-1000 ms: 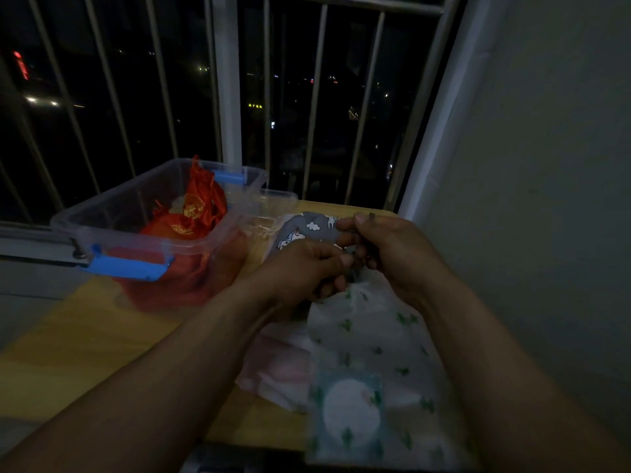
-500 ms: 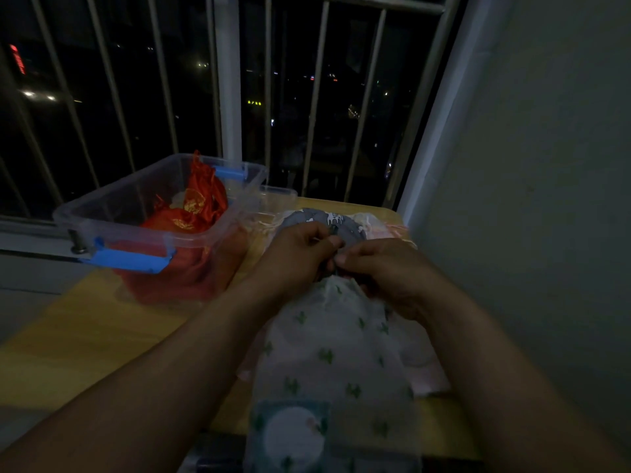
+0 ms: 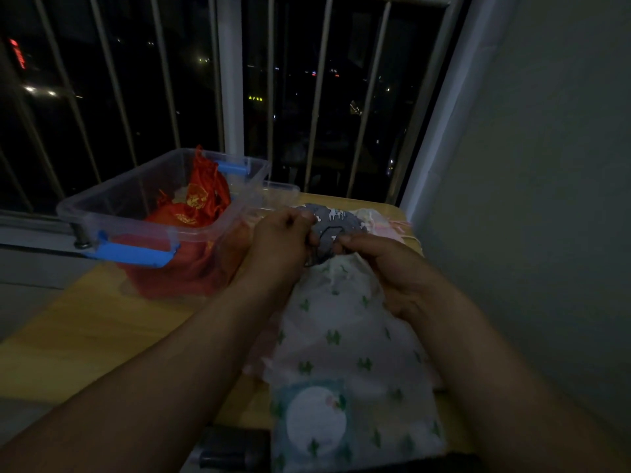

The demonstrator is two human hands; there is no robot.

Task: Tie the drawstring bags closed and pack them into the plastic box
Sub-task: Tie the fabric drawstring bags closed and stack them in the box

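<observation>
A white drawstring bag with green cactus prints (image 3: 345, 356) lies on the wooden table (image 3: 85, 336), its gathered neck pointing away from me. My left hand (image 3: 280, 247) and my right hand (image 3: 386, 268) meet at that neck, and both pinch the bag's drawstring there. Just behind the hands lies a grey patterned bag (image 3: 333, 221). The clear plastic box (image 3: 136, 206) with blue latches stands to the left, with red bags with gold print (image 3: 194, 203) inside it.
Pale pink bags (image 3: 386, 223) lie at the far right of the table near the wall. A red bag (image 3: 191, 271) shows beneath the box. Window bars stand behind the table. A dark object (image 3: 232, 448) sits at the near table edge.
Both hands stay at the cactus bag's neck and have shifted slightly; the bag's lower end has swung back to the right since half a second ago.
</observation>
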